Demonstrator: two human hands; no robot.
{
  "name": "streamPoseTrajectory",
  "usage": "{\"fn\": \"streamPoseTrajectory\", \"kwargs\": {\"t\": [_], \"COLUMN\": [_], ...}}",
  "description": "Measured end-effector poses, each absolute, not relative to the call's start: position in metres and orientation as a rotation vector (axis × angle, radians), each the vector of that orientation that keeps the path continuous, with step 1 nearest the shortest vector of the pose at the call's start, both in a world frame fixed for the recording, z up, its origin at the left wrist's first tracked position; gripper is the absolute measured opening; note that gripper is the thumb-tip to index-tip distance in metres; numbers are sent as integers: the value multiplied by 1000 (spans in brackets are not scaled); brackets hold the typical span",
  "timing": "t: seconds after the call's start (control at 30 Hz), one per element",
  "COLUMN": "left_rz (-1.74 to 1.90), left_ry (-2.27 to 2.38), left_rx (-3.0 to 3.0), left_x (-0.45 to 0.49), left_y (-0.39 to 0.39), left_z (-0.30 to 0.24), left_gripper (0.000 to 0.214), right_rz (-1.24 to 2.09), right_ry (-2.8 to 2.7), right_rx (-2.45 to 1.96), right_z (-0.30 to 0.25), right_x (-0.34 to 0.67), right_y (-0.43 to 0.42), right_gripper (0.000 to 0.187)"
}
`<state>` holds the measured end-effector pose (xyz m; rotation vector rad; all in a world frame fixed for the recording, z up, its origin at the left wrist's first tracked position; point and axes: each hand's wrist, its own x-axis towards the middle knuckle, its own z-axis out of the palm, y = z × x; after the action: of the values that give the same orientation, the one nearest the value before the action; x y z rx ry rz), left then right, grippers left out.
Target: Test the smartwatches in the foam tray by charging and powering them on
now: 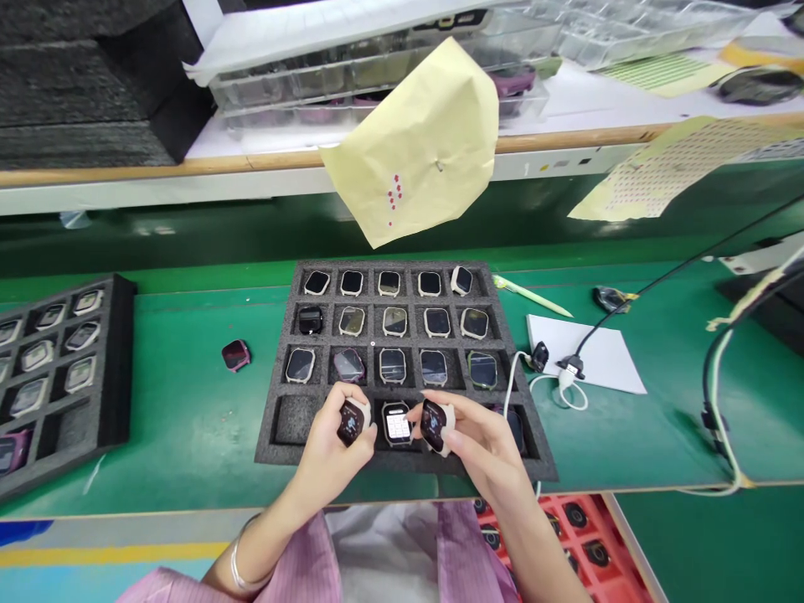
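My left hand (337, 435) is closed around a pale-cased smartwatch (353, 420) with a dark lit screen. A similar smartwatch (435, 425) is pinched between the thumb and fingers of my right hand (474, 431), its screen lit too. Both are held over the front row of a dark grey foam tray (269, 419). Between my hands, a watch with a white lit screen (397, 425) lies in its compartment, and a right fingertip is close to it; contact is unclear. Watches with dark screens sit in the rows behind. My right hand partly hides another watch (515, 429) at the front right.
A purple watch (236, 355) lies left of the tray, before a second foam tray (119, 368) of watches. To the right are a pen (533, 295), white paper (609, 356) and cables (570, 368). Yellow paper (427, 142) hangs from the shelf. Below the bench sits a red tray (603, 519).
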<state>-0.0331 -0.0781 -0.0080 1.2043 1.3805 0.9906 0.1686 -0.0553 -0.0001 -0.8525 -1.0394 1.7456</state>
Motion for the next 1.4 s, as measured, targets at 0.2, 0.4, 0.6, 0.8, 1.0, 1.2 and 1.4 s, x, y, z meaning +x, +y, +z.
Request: {"fn": "streamPoseTrajectory", "kwargs": {"t": [0.2, 0.4, 0.6, 0.8, 1.0, 1.2, 1.4], "left_rz": [1012, 1051, 1080, 1191, 1322, 1033, 1052], "left_ry": [1350, 1380, 1329, 1282, 1162, 1323, 970], "left_rx": [1139, 1211, 1105, 1162, 1163, 1050, 811], "left_x": [-33, -34, -33, -35, -35, -32, -39], "left_y": [-79, -79, -81, -87, -91, -85, -81], "left_z": [-7, -4, -4, 1, 1, 0, 1], "left_gripper": [21, 21, 19, 19, 18, 23, 38], "right_rz": [1734, 1725, 1700, 1742, 1768, 1822, 1905], "right_ry": [-1040, -1043, -1043, -1027, -1030, -1058, -1039], "right_rx": [-844, -884, -891, -839, -774, -892, -900], "right_z": [-1, -1, 0, 11, 19, 5, 1], "right_x": [169, 171, 170, 172, 172, 171, 173], "right_y": [-56, -57, -58, -66, -71, -60, -54], "right_gripper": [32, 33, 35, 32, 32, 37, 45]}}
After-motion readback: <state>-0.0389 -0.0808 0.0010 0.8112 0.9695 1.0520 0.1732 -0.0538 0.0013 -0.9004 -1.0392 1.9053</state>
